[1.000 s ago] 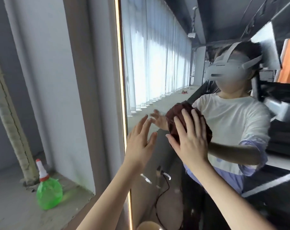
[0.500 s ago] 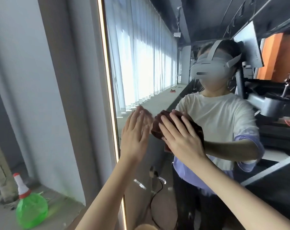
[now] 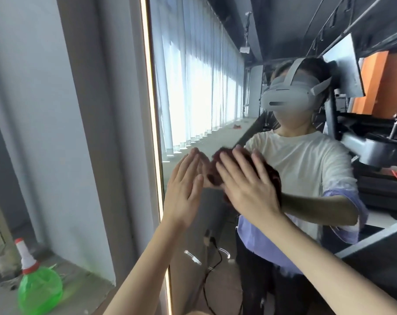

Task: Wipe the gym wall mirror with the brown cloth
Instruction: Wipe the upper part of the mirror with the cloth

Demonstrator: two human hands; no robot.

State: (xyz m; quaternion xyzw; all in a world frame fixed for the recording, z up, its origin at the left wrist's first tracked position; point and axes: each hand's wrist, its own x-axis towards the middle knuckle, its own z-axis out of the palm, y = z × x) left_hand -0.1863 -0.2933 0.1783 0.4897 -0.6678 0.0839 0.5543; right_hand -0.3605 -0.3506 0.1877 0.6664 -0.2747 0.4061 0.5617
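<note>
– Two hands, one cloth, one mirror: shall we enter them in order?

– Item one, gym wall mirror [image 3: 193,87], located from its lit edge strip [image 3: 151,87], which is our landmark. Item two, brown cloth [image 3: 272,176]: bunched into a pad against the glass, a little way from the strip on the glass side, level with the chest of our reflection.

– Held how?

– Item three, right hand [image 3: 247,185]: laid flat on the cloth, fingers straight and spread, not curled round it. We judge the spread is there to press the whole pad to the glass, so it rubs rather than slips out.

– And the other?

– Item four, left hand [image 3: 184,189]: holding nothing, fingers straight and close together, palm towards the glass, between the strip and the cloth. We cannot tell whether it touches the glass. We take it for a brace, or a guard keeping the cloth short of the strip.

– Anything off the glass?

– Item five, green spray bottle [image 3: 39,289]: upright, white nozzle with a red collar, low on the ledge [image 3: 84,283], well to the wall side of the strip. We'd guess it is parked within reach for wetting the glass.

– Status?

– Wiping is under way near the strip. By our judgement, the glass farther from the strip is not yet done.
</note>
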